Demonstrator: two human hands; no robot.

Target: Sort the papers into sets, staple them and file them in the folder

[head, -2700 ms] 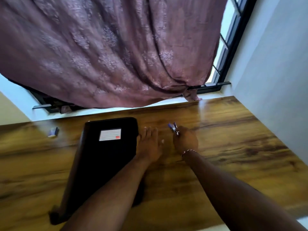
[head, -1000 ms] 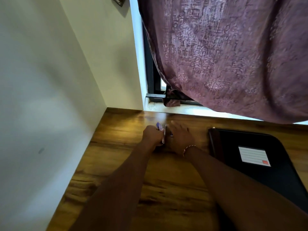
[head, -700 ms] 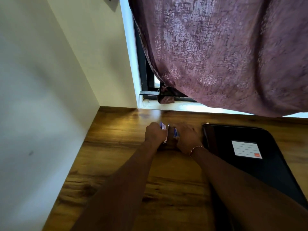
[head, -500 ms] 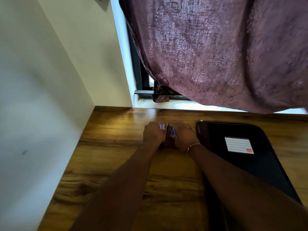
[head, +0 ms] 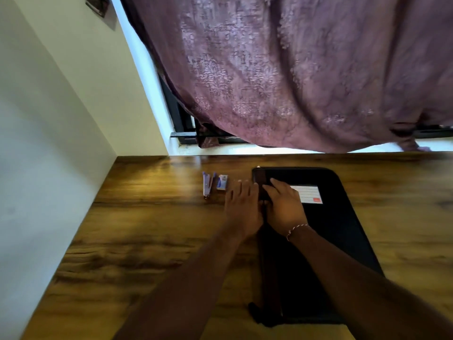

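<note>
A black zip folder [head: 335, 231] with a white label [head: 307, 193] lies shut on the wooden desk [head: 147, 229]. My right hand [head: 284, 207] rests on its top near the left edge, fingers spread. My left hand [head: 242, 207] lies flat on the desk against the folder's left side, fingers straight. A small blue stapler [head: 207, 184] and a little box of staples [head: 222, 182] lie on the desk just left of my left hand, apart from it. No papers are in sight.
A purple curtain [head: 294, 69] hangs over the window behind the desk. A white wall [head: 44, 143] bounds the desk on the left. Bare wood stretches in front and to the right of the folder.
Both hands have let go of the stapler and staple box, which now lie on the desk. The hands moved right to the folder.
</note>
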